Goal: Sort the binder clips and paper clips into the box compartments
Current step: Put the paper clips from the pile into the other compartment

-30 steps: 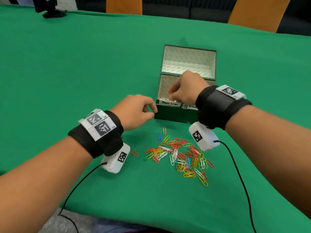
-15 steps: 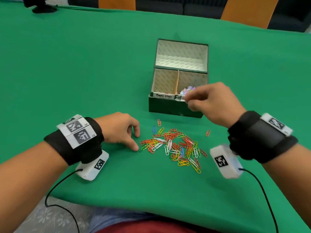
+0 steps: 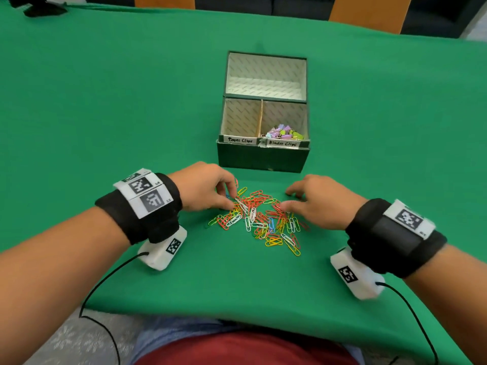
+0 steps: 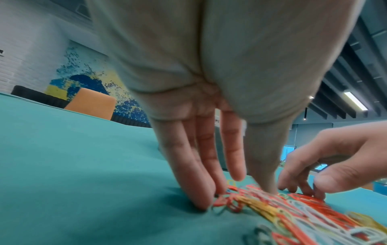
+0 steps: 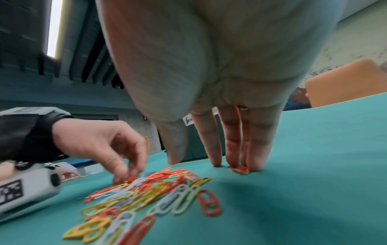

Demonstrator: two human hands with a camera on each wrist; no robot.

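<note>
A: What does the head view show?
B: A dark green box (image 3: 263, 156) on green cloth (image 3: 105, 101); labels read "Paper Clips" (image 3: 240, 140) and "Binder Clips" (image 3: 282, 143). Pastel binder clips (image 3: 284, 133) fill the right compartment. Coloured paper clips (image 3: 259, 217) lie before it.

A: And the wrist views?
B: The left hand (image 4: 209, 149) spreads straight fingers onto the pile. The right hand (image 5: 226, 129), fingers extended, presses one red clip (image 5: 239, 169).

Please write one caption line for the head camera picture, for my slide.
Both hands, left hand and right hand, reach into the paper clip pile before the green box; binder clips already sorted.
</note>
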